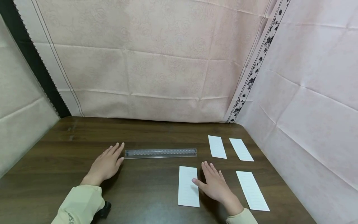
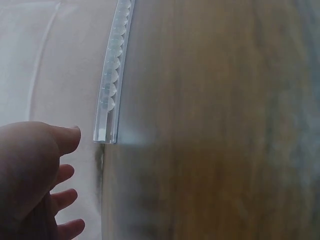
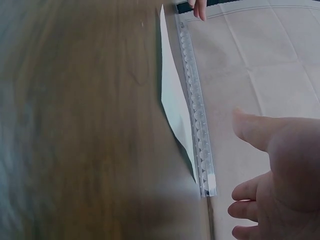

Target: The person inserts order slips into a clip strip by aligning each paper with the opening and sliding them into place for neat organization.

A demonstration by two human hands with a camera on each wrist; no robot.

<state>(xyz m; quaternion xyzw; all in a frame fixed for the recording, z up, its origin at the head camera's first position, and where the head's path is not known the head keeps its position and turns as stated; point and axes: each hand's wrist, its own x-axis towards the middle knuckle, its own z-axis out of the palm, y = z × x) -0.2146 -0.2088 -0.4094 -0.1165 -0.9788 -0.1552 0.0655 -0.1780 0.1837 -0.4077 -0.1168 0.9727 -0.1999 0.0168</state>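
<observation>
A long, clear plastic case (image 1: 160,153) with a row of round transparent pieces inside lies crosswise on the table. My left hand (image 1: 106,165) is at the case's left end, fingers spread and holding nothing. In the left wrist view, the thumb points toward the near end of the case (image 2: 113,75), apart from it. My right hand (image 1: 214,185) is beside a white paper strip (image 1: 188,194), its thumb over the strip's right edge; whether it touches is unclear. Faint lines run across the strip. The right wrist view shows the right hand (image 3: 280,170) with nothing between its fingers.
Three more white paper strips lie to the right: one back strip (image 1: 217,147), another back strip (image 1: 241,149) and a nearer strip (image 1: 252,190). Pale cloth (image 1: 156,71) hangs behind and at both sides of the brown wooden table (image 1: 139,186).
</observation>
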